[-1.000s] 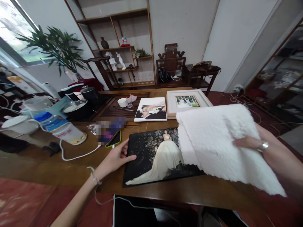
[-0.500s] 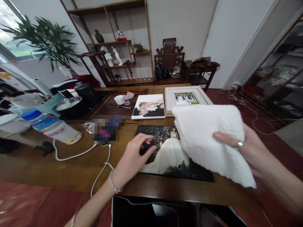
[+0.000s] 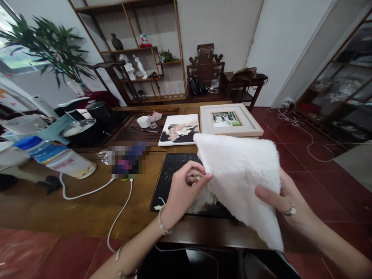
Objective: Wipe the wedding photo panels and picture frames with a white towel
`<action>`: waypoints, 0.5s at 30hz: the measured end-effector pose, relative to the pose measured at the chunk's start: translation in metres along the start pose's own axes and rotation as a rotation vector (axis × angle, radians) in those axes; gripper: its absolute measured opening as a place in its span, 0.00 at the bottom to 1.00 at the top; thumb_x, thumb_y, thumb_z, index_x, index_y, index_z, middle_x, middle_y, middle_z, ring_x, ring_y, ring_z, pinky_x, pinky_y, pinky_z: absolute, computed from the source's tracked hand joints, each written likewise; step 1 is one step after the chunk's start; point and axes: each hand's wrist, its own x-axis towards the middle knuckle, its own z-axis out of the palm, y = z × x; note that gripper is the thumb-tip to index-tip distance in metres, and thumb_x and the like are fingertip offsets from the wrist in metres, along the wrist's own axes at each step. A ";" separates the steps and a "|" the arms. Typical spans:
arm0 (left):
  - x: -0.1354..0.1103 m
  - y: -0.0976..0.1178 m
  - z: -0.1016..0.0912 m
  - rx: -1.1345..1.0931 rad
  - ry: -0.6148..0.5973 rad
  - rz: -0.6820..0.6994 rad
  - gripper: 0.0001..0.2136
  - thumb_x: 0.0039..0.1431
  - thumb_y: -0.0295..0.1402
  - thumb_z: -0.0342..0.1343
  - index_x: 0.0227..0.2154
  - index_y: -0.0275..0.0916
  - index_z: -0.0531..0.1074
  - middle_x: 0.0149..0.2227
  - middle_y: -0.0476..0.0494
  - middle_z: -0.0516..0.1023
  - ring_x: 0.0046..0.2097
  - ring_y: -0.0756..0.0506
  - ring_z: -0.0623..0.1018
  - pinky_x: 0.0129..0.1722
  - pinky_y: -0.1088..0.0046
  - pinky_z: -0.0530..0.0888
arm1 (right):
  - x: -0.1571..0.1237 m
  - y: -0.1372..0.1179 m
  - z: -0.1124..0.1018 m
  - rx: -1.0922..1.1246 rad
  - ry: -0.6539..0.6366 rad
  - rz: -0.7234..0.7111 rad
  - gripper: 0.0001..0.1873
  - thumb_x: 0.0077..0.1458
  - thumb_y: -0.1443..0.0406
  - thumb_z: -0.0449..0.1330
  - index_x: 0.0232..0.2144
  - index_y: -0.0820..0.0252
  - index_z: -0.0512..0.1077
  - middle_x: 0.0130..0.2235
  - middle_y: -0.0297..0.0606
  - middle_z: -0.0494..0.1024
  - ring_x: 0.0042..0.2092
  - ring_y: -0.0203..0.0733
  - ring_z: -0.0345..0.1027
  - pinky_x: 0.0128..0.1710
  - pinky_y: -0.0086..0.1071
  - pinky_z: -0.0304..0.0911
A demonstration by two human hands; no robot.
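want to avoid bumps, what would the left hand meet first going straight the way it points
The white cloth; the left hand seems to touch its left edge, though depth there is hard to judge.

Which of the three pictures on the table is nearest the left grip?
The dark print, directly beneath the left grip and partly hidden by white cloth; the white-edged picture and wood-framed one lie farther back.
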 end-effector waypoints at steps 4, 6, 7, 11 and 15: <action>0.003 0.000 0.000 -0.088 -0.116 -0.034 0.12 0.56 0.41 0.62 0.33 0.38 0.69 0.29 0.48 0.74 0.32 0.50 0.75 0.29 0.77 0.71 | -0.002 0.000 0.005 0.125 0.006 0.081 0.23 0.46 0.51 0.66 0.46 0.42 0.72 0.42 0.31 0.79 0.40 0.50 0.74 0.37 0.39 0.73; 0.004 0.002 -0.006 -0.087 -0.169 -0.023 0.12 0.58 0.41 0.60 0.30 0.38 0.68 0.28 0.49 0.71 0.30 0.51 0.72 0.29 0.78 0.69 | -0.001 0.000 0.005 0.185 0.040 0.120 0.22 0.45 0.52 0.67 0.45 0.43 0.72 0.42 0.32 0.80 0.41 0.49 0.74 0.36 0.37 0.73; 0.005 0.003 -0.011 -0.074 -0.178 -0.020 0.12 0.59 0.41 0.59 0.30 0.37 0.68 0.28 0.50 0.70 0.30 0.52 0.71 0.29 0.78 0.69 | 0.000 0.000 0.005 0.237 0.069 0.142 0.22 0.46 0.52 0.67 0.45 0.44 0.71 0.43 0.32 0.79 0.41 0.49 0.75 0.35 0.37 0.73; 0.005 0.008 -0.026 -0.028 -0.156 0.013 0.11 0.61 0.41 0.57 0.31 0.38 0.66 0.28 0.52 0.68 0.30 0.53 0.70 0.31 0.78 0.68 | 0.008 0.002 0.002 0.458 0.177 0.196 0.22 0.47 0.54 0.67 0.44 0.47 0.70 0.44 0.35 0.79 0.40 0.49 0.75 0.33 0.36 0.73; 0.007 0.006 -0.025 0.065 -0.232 0.034 0.08 0.61 0.37 0.57 0.32 0.38 0.67 0.30 0.49 0.73 0.34 0.50 0.74 0.35 0.76 0.71 | 0.013 0.003 0.003 0.425 0.210 0.258 0.25 0.42 0.56 0.71 0.43 0.48 0.69 0.44 0.35 0.79 0.42 0.50 0.75 0.35 0.38 0.74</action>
